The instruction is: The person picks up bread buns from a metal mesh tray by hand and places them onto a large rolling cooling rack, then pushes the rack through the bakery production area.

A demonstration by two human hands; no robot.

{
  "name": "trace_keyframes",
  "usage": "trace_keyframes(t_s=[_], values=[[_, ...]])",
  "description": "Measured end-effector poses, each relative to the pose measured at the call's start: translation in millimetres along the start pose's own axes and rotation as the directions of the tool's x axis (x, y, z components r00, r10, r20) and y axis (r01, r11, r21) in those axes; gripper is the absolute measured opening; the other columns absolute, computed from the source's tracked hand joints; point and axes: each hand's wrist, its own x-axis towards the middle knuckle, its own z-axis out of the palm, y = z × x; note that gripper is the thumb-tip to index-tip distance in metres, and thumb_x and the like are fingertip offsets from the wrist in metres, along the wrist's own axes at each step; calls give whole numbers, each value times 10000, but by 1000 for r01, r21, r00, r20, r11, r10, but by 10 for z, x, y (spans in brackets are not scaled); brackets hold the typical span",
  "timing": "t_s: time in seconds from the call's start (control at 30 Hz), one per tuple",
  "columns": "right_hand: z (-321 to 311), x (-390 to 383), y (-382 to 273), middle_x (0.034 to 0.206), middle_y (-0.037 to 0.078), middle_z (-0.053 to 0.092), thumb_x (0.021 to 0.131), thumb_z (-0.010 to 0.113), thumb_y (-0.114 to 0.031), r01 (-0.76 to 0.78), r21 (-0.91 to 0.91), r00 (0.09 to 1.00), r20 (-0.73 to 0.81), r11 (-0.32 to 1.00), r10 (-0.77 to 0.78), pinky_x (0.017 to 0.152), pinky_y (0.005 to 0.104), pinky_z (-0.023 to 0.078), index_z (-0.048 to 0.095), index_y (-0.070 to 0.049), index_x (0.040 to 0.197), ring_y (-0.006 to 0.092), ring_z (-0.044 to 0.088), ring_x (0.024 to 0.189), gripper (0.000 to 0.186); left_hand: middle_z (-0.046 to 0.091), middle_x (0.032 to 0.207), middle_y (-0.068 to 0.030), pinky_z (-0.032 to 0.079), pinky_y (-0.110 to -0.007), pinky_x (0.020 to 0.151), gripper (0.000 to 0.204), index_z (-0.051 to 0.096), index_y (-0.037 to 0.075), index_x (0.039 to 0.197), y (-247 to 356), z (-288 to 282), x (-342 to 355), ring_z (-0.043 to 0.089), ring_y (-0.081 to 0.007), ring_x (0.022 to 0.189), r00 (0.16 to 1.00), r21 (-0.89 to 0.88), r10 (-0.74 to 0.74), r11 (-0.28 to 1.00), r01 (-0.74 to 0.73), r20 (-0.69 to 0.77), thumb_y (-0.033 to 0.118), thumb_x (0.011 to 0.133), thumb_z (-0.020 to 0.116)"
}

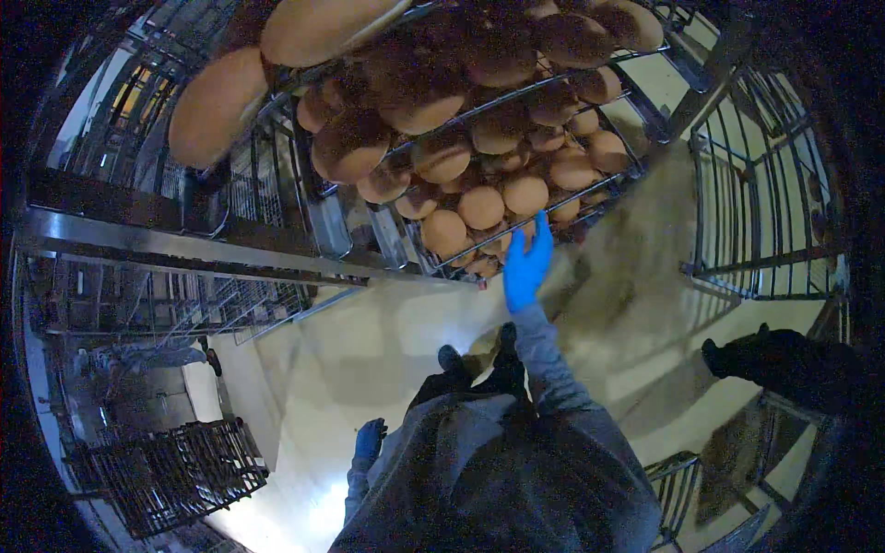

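Observation:
My right hand [527,269], in a blue glove, reaches up to the front edge of a wire shelf [576,195] full of round brown bread loaves [525,195]. Its thumb and fingers are apart, with the fingertips at the shelf's front bar, just below a loaf; whether they touch it I cannot tell. Nothing shows in its grasp. Low at my left side hangs my left hand [371,439], gloved in darker blue, its fingers loose and holding nothing visible. Larger loaves [332,28] sit on the higher shelves, nearer the camera.
A metal rail [184,247] runs across at the left. Wire racks stand at the right [765,198] and at the lower left [171,479]. A person in dark clothing [784,367] is at the right edge. Pale floor [341,359] lies around my feet.

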Motion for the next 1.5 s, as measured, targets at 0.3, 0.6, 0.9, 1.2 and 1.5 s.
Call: trace_keyframes(t_s=[0.3, 0.6, 0.9, 1.2, 1.5], values=[[58, 83, -205, 1449, 214, 502, 935, 663, -192, -71, -24, 997, 27, 997, 71, 1119, 393, 364, 406, 48, 1470, 318, 487, 1317, 640, 708, 1069, -131, 543, -349, 827, 368, 664, -12, 1175, 257, 69, 251, 682, -229, 981, 982, -170, -183, 970, 174, -42, 300, 994, 590], [5, 66, -119, 1473, 212, 485, 962, 636, -213, -94, 49, 990, 111, 994, 88, 1132, 403, 355, 428, 33, 1463, 330, 466, 1354, 595, 703, 1082, -183, 561, -391, 851, 369, 645, 11, 1196, -135, 37, 136, 689, -315, 1007, 991, 185, 126, 974, -130, 37, 128, 849, 686], [-76, 2, -147, 1264, 172, 657, 984, 596, -238, -174, 128, 947, 292, 976, 131, 1013, 376, 476, 597, -1, 1322, 267, 623, 1167, 412, 701, 1104, -188, 556, -391, 828, 332, 654, 9, 1190, -117, 2, 130, 691, -293, 992, 997, 118, 17, 993, -26, 79, 227, 939, 637], [159, 159, -18, 1252, 235, 653, 973, 583, -309, -217, 223, 944, 295, 950, 146, 1010, 403, 484, 602, 38, 1288, 345, 625, 1178, 469, 704, 1068, -158, 537, -363, 832, 444, 643, -48, 1196, 139, 20, 323, 674, -244, 966, 993, -73, -118, 990, 119, 25, 329, 963, 625], [109, 265, 1, 1204, 220, 670, 981, 580, -300, -215, 200, 945, 291, 956, 152, 1014, 377, 480, 609, 48, 1260, 316, 639, 1141, 447, 707, 1062, -157, 539, -366, 831, 403, 658, -28, 1186, 265, 84, 357, 673, -236, 968, 973, -116, -231, 966, 232, 20, 302, 960, 610]])
